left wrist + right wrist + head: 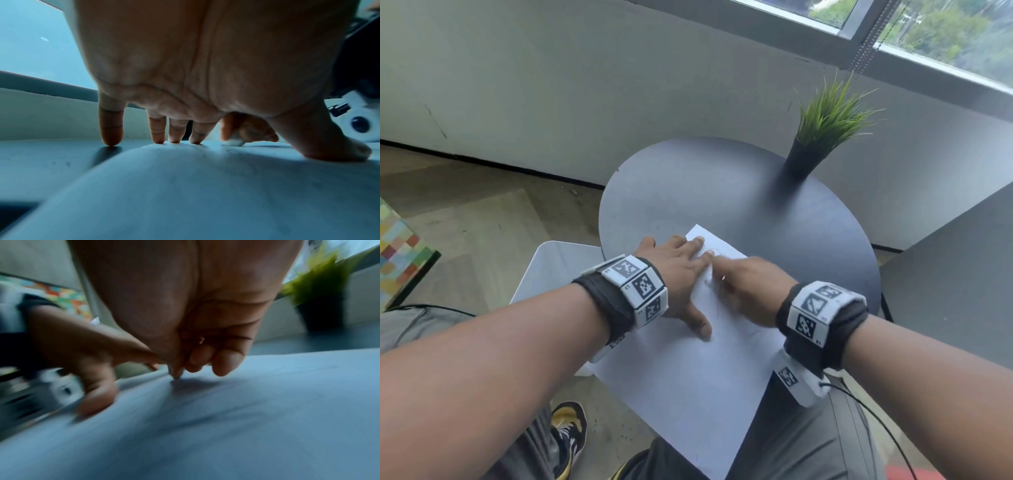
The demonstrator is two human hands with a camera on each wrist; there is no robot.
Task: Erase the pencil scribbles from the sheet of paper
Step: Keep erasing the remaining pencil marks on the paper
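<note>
We see the sheet of paper (688, 387) lying on the round dark tabletop (722, 192), near corner overhanging the edge toward the lap. Left hand (674, 274) is spread flat, straight fingers (111, 128) and thumb pressing the sheet down at its far-left part; the little finger lands on bare tabletop. Right hand (748, 291) is just beside it, motion-blurred, fingers (224, 363) curled and pinching a small white eraser (233, 142) whose tip touches the paper. Faint pencil scribbles (717, 310) show between and around the hands. A potted grass plant (822, 126) stands at the tabletop's far side, well apart from the sheet.
</note>
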